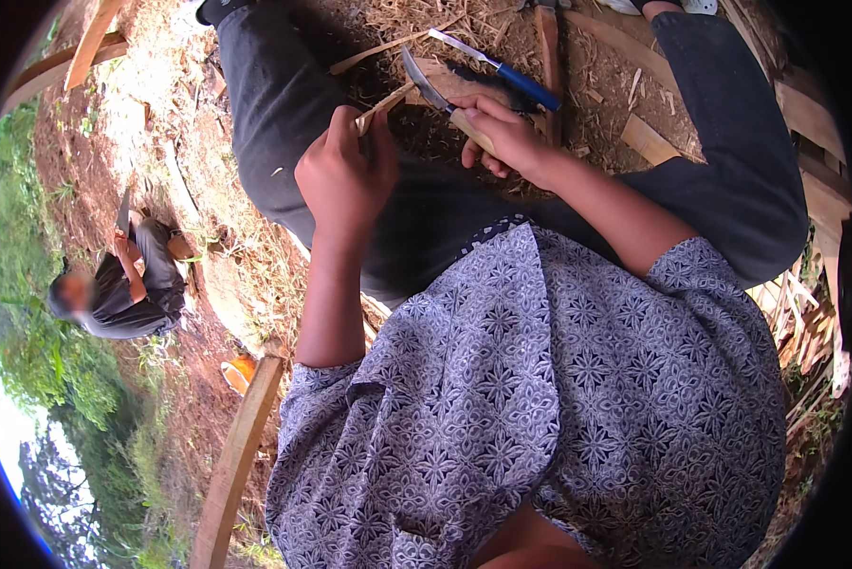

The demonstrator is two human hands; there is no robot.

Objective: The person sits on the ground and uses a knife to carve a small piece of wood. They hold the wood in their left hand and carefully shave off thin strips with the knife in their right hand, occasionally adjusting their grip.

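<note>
My left hand (345,175) is closed around a thin bamboo strip (386,100) that juts up and to the right from the fist. My right hand (503,136) grips the pale wooden handle of a curved knife (424,82), and its blade rests against the strip's upper end. I sit on the ground with my legs in dark trousers spread to both sides. Between them lie wood shavings and a second knife with a blue handle (506,69).
Wooden planks (646,138) and split strips lie on the dirt ahead and at the right (805,322). A long plank (236,455) runs along the lower left. Another person (127,284) crouches at the left with a blade. Grass borders the far left.
</note>
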